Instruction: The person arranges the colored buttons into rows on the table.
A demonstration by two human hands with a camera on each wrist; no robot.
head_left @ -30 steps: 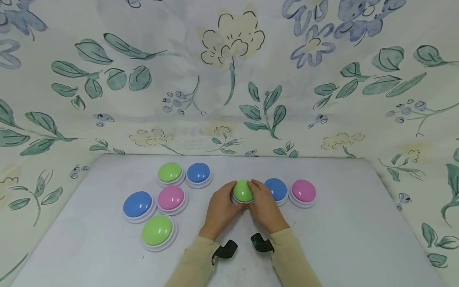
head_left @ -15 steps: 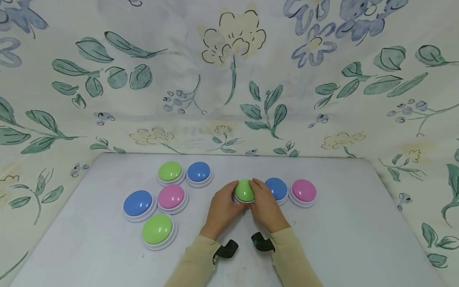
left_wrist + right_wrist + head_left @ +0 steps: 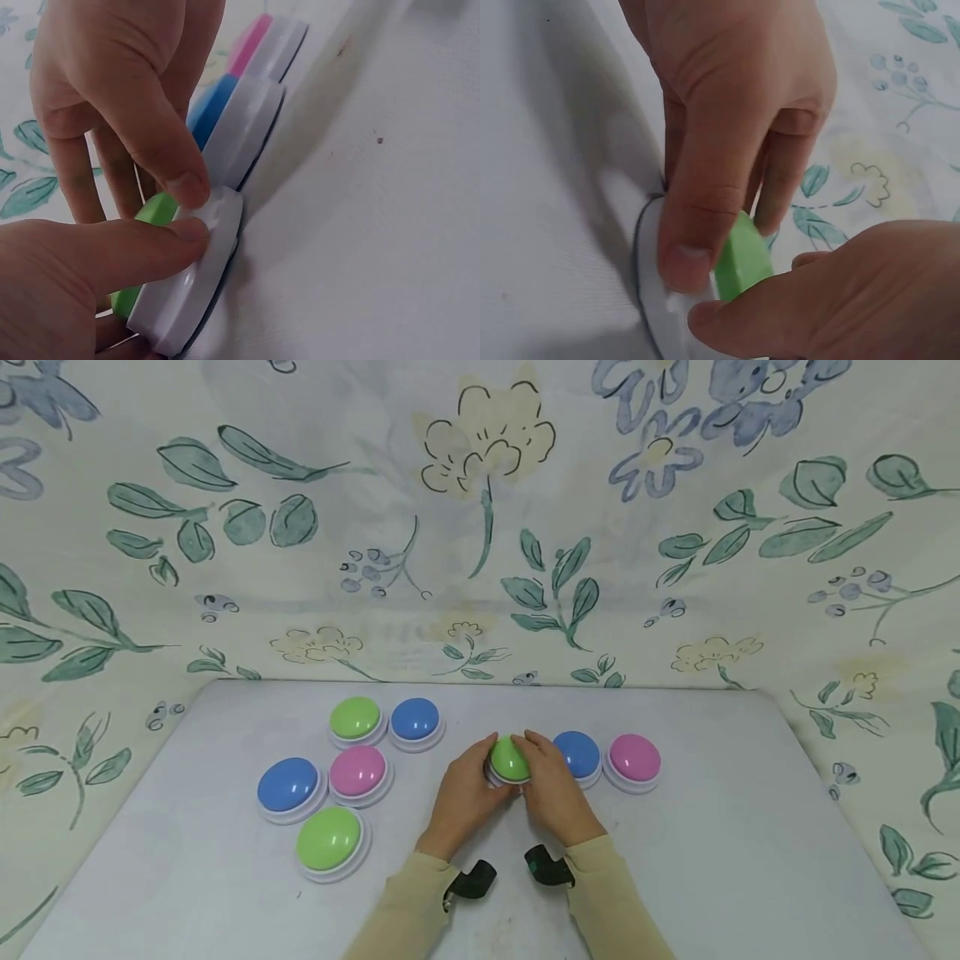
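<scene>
A green push button (image 3: 509,760) with a domed top and white base sits between the two hands at mid-table. My left hand (image 3: 463,795) holds its left side, fingers curved round the rim. From the right, my right hand (image 3: 561,792) grips the opposite side. Both thumbs lie close together on the front of the white base in the left wrist view, the left thumb (image 3: 161,244) below the right thumb (image 3: 169,154). Just right of the right hand stands a blue button (image 3: 577,753), partly covered by it, with a pink button (image 3: 635,758) beside that one.
Left on the white table (image 3: 720,877) are a green button (image 3: 355,718) and a blue button (image 3: 416,720) at the back, a pink button (image 3: 358,772), another blue button (image 3: 288,786) and a nearer green button (image 3: 329,840). A floral cloth (image 3: 480,610) hangs behind the table.
Both hands stay round the green button at the same place. The right fingertips shift slightly over its dome; the other buttons stay put.
</scene>
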